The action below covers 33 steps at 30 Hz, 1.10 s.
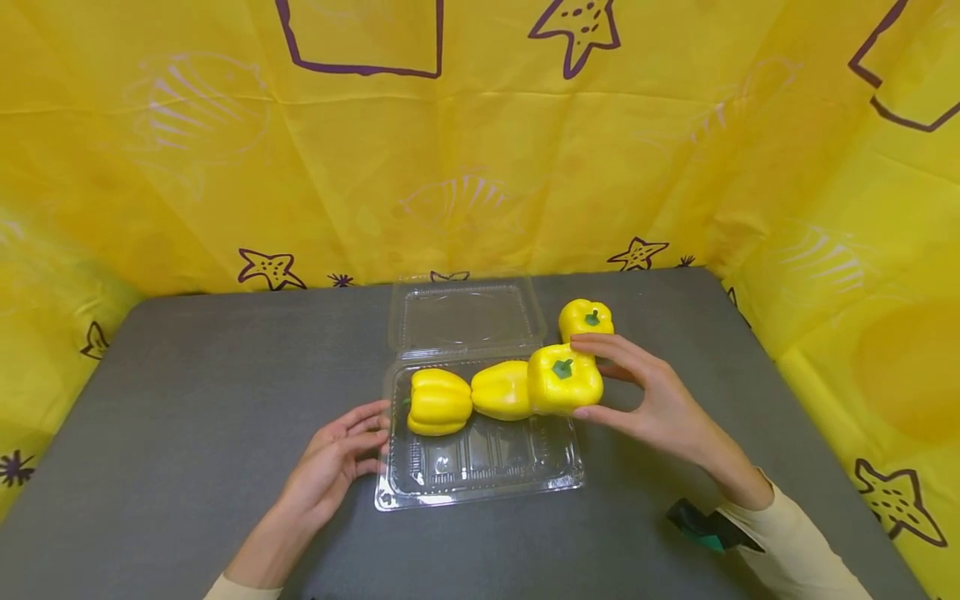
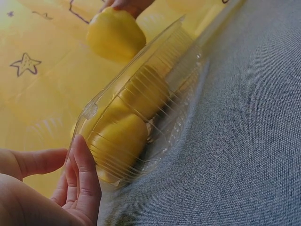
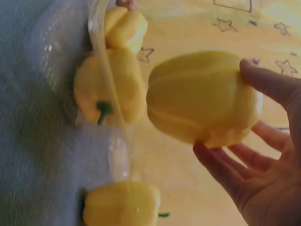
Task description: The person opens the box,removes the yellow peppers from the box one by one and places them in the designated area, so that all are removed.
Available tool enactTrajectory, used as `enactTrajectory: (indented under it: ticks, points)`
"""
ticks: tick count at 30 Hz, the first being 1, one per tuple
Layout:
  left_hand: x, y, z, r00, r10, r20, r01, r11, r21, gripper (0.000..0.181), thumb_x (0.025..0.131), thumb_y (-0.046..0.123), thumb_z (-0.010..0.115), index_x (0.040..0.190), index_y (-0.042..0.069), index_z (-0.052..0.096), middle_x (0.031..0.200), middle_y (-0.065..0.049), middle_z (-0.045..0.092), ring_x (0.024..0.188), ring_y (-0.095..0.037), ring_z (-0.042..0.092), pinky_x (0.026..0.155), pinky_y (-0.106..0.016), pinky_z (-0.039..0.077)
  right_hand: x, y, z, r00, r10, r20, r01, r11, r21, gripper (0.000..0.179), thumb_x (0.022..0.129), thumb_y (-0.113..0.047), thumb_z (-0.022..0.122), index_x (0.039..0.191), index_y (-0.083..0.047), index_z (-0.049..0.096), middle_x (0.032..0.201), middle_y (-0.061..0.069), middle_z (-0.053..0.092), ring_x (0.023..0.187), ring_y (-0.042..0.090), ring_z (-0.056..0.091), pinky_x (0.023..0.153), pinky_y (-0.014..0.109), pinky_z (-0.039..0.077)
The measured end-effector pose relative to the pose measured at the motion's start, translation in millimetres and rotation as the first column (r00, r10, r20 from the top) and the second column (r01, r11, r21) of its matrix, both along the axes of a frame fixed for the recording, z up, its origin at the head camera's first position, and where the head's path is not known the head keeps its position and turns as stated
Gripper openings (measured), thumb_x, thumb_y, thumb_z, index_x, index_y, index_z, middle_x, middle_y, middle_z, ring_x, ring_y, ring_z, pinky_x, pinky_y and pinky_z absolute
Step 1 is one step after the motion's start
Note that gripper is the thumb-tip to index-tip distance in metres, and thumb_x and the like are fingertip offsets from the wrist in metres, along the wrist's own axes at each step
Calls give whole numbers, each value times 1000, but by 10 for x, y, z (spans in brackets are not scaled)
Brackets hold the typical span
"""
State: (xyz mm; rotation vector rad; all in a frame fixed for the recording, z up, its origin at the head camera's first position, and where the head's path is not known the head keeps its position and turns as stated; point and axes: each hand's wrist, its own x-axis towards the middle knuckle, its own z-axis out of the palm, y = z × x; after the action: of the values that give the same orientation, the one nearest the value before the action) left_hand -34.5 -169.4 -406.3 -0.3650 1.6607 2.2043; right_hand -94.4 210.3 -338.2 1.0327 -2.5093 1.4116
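Observation:
My right hand grips a yellow bell pepper between thumb and fingers, its green stem facing up in the head view. This pepper hangs over the right side of a clear plastic clamshell container, and the right wrist view shows it raised above the rim. Two more yellow peppers lie on their sides in the container's base, a left one and a right one. At the left edge, my left hand pinches the container's rim, thumb on top and fingers against the outer wall.
The clear lid lies opened back behind the base. Another yellow pepper stands on the grey table, behind my right hand. A yellow patterned cloth walls the table at the back and sides.

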Motion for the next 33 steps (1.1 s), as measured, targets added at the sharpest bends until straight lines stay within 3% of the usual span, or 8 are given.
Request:
enactTrajectory:
  ticks: [4, 12, 21, 33]
  points:
    - [8, 3, -5, 1000, 2, 5, -2, 1000, 3, 54, 91, -2, 56, 142, -4, 38, 105, -4, 61, 79, -13, 59, 69, -28, 57, -11, 81, -25, 1000, 3, 8, -4, 1000, 24, 71, 69, -3, 87, 134, -10, 57, 136, 10, 55, 124, 10, 51, 97, 21, 48]
    - [16, 0, -33, 1000, -3, 6, 3, 1000, 3, 53, 91, -3, 55, 141, -5, 39, 104, -4, 61, 79, -13, 59, 69, -29, 58, 33, 213, -85, 998, -68, 7, 67, 997, 45, 71, 70, -3, 87, 134, -12, 58, 137, 6, 54, 128, 7, 48, 98, 19, 47]
    - [3, 2, -28, 1000, -7, 3, 7, 1000, -4, 53, 91, -3, 56, 141, -5, 39, 103, -4, 61, 78, -13, 60, 68, -28, 58, 11, 454, -52, 993, -119, -24, 120, 991, 58, 73, 69, 6, 84, 135, -11, 57, 140, 5, 52, 129, 6, 46, 98, 13, 44]
    - [-9, -3, -4, 1000, -6, -4, 6, 1000, -5, 51, 92, -2, 56, 140, -4, 41, 103, -4, 62, 78, -13, 60, 69, -28, 58, -96, 622, 26, 991, -125, -51, 127, 991, 43, 79, 65, 12, 84, 136, -7, 56, 138, 9, 53, 128, 8, 47, 97, 12, 44]
